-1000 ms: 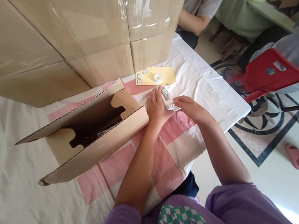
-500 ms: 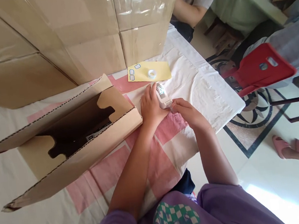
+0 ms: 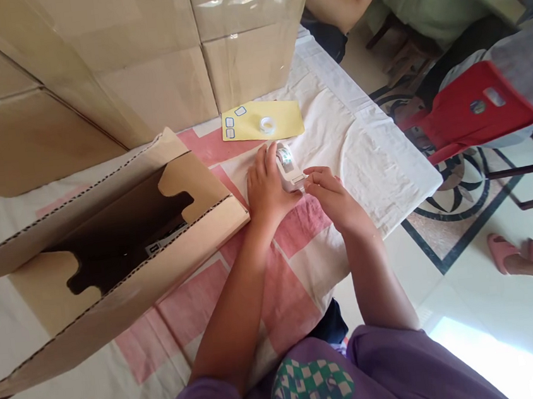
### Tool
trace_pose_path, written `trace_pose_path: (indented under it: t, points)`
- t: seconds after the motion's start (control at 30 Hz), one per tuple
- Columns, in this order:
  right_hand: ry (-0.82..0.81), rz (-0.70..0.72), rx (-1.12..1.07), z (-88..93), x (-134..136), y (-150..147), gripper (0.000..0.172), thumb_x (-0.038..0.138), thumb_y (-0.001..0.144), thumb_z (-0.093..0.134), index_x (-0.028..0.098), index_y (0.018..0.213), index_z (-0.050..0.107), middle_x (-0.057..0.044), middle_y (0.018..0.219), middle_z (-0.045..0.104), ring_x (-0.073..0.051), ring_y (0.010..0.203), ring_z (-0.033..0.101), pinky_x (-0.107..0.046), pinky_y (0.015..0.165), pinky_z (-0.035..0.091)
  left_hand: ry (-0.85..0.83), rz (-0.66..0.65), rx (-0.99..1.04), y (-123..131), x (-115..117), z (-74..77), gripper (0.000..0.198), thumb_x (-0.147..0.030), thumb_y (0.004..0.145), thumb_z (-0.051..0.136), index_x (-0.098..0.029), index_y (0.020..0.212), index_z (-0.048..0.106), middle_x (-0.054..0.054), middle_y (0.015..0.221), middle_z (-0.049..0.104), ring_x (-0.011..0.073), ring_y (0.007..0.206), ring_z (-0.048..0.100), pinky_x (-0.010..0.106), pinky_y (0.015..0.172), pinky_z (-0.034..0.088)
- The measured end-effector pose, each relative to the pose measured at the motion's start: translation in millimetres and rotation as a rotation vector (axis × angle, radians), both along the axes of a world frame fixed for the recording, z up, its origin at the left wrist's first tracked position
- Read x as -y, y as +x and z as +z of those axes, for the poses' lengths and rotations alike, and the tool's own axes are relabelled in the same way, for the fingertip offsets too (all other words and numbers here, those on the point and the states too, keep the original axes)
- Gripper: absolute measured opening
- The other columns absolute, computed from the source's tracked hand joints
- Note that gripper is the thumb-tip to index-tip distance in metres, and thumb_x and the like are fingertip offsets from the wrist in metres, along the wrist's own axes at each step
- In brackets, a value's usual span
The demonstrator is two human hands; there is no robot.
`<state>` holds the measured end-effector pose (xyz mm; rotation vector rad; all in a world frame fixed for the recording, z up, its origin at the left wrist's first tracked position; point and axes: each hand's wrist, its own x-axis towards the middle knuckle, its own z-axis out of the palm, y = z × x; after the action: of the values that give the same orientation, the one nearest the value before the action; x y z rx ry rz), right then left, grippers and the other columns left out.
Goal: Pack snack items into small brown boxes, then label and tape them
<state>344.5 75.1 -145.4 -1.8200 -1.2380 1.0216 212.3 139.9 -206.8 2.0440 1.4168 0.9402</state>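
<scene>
On the cloth-covered table, my left hand (image 3: 265, 184) wraps around the side of a small white tape dispenser (image 3: 291, 173), with a roll of tape inside its far end. My right hand (image 3: 330, 193) is at the dispenser's near right corner, fingers pinched together by the cutting end. What lies between those fingertips is too small to make out. Just beyond the dispenser lies a yellow card (image 3: 283, 110) with several blue-outlined white labels at its left. A loose roll of tape (image 3: 267, 125) rests on that card.
An open cardboard box (image 3: 172, 254) stands left of my hands, a printed strip inside. Large taped cartons (image 3: 155, 97) are stacked behind. Beyond the table's right edge are a red chair (image 3: 471, 108), a dark metal frame and a person's pink-shod feet. Another person's arm (image 3: 339, 4) shows at the back.
My right fingers have risen slightly along the dispenser's near end and curled closer to it. My left hand keeps its hold. The whole view has shifted a little.
</scene>
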Motion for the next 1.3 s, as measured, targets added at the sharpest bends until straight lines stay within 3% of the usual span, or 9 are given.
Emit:
trace_pose_path:
  t: [0.27, 0.5, 0.8, 0.97, 1.17, 1.23, 1.3]
  points:
    - [-0.018, -0.064, 0.278, -21.5, 0, -5, 0.019, 0.031, 0.093, 0.055, 0.024, 0.079, 0.065, -0.007, 0.132, 0.055, -0.032, 0.132, 0.039, -0.054, 0.119, 0.029, 0.009, -0.003, 0.018, 0, -1, -0.9, 0.104, -0.041, 0.070, 0.086, -0.023, 0.156, 0.029, 0.019, 0.165, 0.038, 0.0366, 0.153, 0.040, 0.049, 0.125, 0.034]
    - [0.066, 0.011, 0.305, -29.9, 1, 0, 0.020, 0.033, 0.096, 0.052, 0.025, 0.080, 0.062, -0.007, 0.127, 0.055, -0.031, 0.128, 0.042, -0.055, 0.120, 0.028, 0.021, -0.011, 0.024, -1, -2, -3.2, 0.101, -0.050, 0.075, 0.083, -0.023, 0.155, 0.029, 0.019, 0.165, 0.038, 0.0366, 0.153, 0.040, 0.048, 0.125, 0.034]
    - [0.064, 0.053, 0.292, -37.9, 4, 3, 0.021, 0.031, 0.098, 0.051, 0.025, 0.080, 0.059, -0.007, 0.131, 0.053, -0.030, 0.129, 0.045, -0.054, 0.117, 0.034, 0.048, -0.015, 0.035, -2, -4, -2.7, 0.095, -0.041, 0.076, 0.082, -0.021, 0.153, 0.030, 0.020, 0.162, 0.042, 0.0357, 0.151, 0.043, 0.047, 0.123, 0.036]
    - [0.055, 0.051, 0.311, -44.5, 6, 7, 0.022, 0.025, 0.092, 0.051, 0.023, 0.071, 0.056, -0.006, 0.133, 0.054, -0.030, 0.130, 0.044, -0.057, 0.119, 0.029, 0.051, -0.037, 0.030, -4, -4, -1.7, 0.105, -0.027, 0.065, 0.086, -0.021, 0.153, 0.029, 0.020, 0.161, 0.042, 0.0365, 0.150, 0.043, 0.048, 0.123, 0.038]
    - [0.168, -0.003, 0.241, -35.1, 10, 4, 0.021, 0.028, 0.093, 0.050, 0.024, 0.073, 0.055, -0.008, 0.129, 0.057, -0.026, 0.129, 0.049, -0.049, 0.116, 0.036, -0.002, -0.036, 0.030, -2, -4, 3.7, 0.109, -0.020, 0.062, 0.087, -0.020, 0.155, 0.030, 0.022, 0.164, 0.039, 0.0392, 0.153, 0.040, 0.053, 0.124, 0.036]
    - [0.230, -0.009, 0.230, -27.1, 17, -1, 0.018, 0.030, 0.094, 0.050, 0.024, 0.078, 0.056, -0.008, 0.128, 0.058, -0.025, 0.130, 0.049, -0.048, 0.117, 0.035, -0.060, -0.038, 0.009, 2, 0, 12.2, 0.109, -0.016, 0.065, 0.085, -0.014, 0.158, 0.027, 0.027, 0.168, 0.031, 0.0406, 0.157, 0.033, 0.053, 0.125, 0.035]
    - [0.306, -0.013, 0.209, -17.1, 25, -6, 0.017, 0.032, 0.096, 0.049, 0.025, 0.083, 0.057, -0.008, 0.128, 0.058, -0.025, 0.131, 0.050, -0.049, 0.118, 0.032, -0.105, -0.036, 0.003, 4, 12, 26.6, 0.099, -0.011, 0.076, 0.075, -0.010, 0.161, 0.023, 0.029, 0.171, 0.022, 0.0388, 0.160, 0.029, 0.049, 0.120, 0.042]
